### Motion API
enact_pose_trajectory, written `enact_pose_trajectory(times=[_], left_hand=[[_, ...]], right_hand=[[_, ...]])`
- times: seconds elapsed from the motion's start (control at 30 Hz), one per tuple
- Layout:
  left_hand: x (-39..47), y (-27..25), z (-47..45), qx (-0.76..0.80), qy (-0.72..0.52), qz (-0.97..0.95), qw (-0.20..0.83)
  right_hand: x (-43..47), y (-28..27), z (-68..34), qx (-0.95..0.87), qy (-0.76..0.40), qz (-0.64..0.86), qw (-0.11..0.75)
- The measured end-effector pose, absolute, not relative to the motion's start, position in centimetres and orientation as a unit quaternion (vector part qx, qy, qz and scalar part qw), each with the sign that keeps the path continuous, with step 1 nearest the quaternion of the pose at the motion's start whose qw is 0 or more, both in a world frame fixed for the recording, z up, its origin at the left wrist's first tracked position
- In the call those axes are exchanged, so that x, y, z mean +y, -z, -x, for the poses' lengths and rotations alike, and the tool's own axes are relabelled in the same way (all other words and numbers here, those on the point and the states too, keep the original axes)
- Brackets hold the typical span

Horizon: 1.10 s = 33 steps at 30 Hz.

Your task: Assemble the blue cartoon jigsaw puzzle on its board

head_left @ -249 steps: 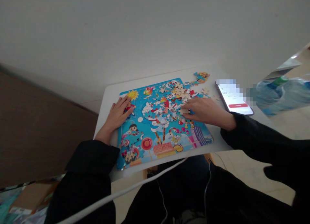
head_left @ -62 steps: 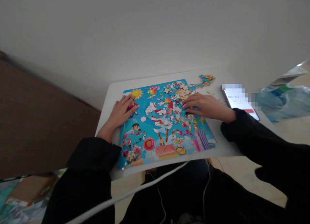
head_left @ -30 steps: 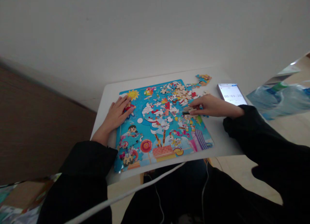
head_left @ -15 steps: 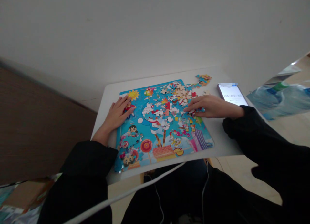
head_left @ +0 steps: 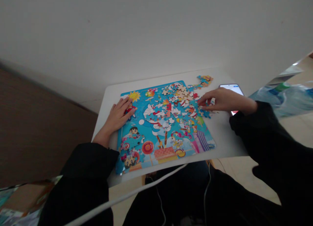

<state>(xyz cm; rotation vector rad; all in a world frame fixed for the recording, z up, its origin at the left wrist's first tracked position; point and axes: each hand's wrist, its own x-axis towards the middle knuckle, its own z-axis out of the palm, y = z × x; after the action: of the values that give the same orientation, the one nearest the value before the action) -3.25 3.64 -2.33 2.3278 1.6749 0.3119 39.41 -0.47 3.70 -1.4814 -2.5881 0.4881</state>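
Note:
A blue jigsaw puzzle [head_left: 146,134] with a cartoon cat picture lies on a small white table, partly filled in. My left hand [head_left: 118,114] rests flat on its upper left edge beside the yellow sun, fingers stretched out, holding nothing. At the right edge of the board, my right hand [head_left: 221,100] has thumb and fingertips brought together in a pinch among loose puzzle pieces [head_left: 205,113]. The fingers partly cover the piece in the pinch. A heap of pieces [head_left: 182,93], several with their bare wooden backs up, lies on the upper right of the board.
More loose pieces [head_left: 205,79] lie past the board's top right corner. A phone [head_left: 233,88] with a lit screen lies on the white table [head_left: 227,138], partly behind my right hand. A wall rises behind the table. A white cable [head_left: 137,190] crosses in front below it.
My right hand has moved right, from over the board to the loose pieces at its edge, and now covers more of the phone. My left hand has stayed in place.

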Motion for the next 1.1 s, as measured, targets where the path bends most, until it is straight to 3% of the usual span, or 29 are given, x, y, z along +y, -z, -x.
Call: enact_pose_trajectory(times=[0.13,0.6,0.87,1.1], left_hand=[[3.7,2.4,3.3,0.575,-0.108,-0.801,0.127],[3.7,2.2,3.3,0.576,-0.114,-0.797,0.144],[3.7,2.4,3.4,0.573,-0.112,-0.800,0.135],[3.8,2.5,3.5,0.571,-0.116,-0.801,0.135]], right_hand=[[-0.4,-3.7,-40.7,-0.873,-0.212,0.438,0.036],[-0.2,-3.2,-40.8,-0.855,-0.167,0.490,0.033],[0.9,-3.0,-41.9,-0.732,-0.224,0.613,0.197],[1.7,-1.4,-43.2,-0.695,-0.064,0.687,0.199]])
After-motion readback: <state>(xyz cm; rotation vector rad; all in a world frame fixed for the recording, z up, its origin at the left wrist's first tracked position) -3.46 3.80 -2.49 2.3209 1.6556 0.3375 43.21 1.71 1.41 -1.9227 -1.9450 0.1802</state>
